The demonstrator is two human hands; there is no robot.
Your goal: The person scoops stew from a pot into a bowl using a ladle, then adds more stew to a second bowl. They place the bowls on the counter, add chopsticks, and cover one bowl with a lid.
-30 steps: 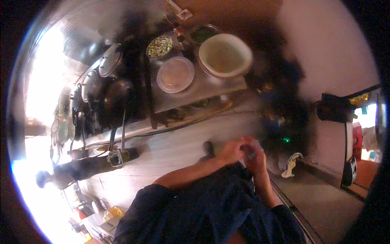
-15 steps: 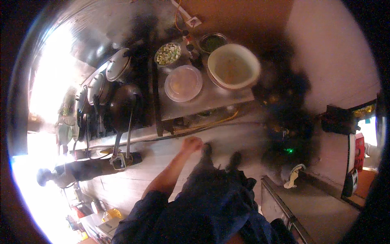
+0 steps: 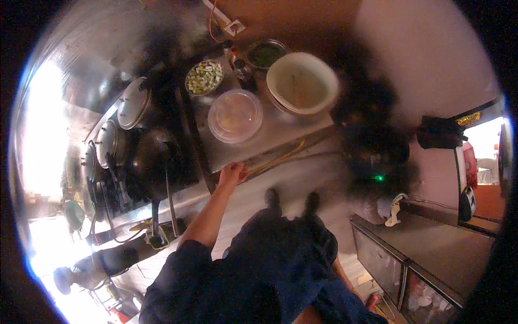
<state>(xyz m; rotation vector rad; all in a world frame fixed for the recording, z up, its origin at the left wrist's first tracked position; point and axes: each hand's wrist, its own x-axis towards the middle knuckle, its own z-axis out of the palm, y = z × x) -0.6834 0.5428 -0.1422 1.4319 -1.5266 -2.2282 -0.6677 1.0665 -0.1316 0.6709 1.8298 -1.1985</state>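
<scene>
My left hand is in front of the near edge of a metal table, its fingers loosely curled with nothing visible in them. Whether it touches the edge I cannot tell. Closest to it on the table is a round container with a translucent lid. Behind that stands a bowl of chopped green and white vegetables. To the right a large cream basin holds cloudy liquid. Only a bit of my right forearm shows beside my dark clothes; my right hand is out of sight.
A dark wok and several lidded pots stand on the stove at left. Bottles and a bowl of dark greens are at the table's back. A low counter stands right, with a pale cloth by its corner.
My left hand has moved forward and left, from over the floor to the table's near edge. The view has shifted, and more of the right counter's front shows.
</scene>
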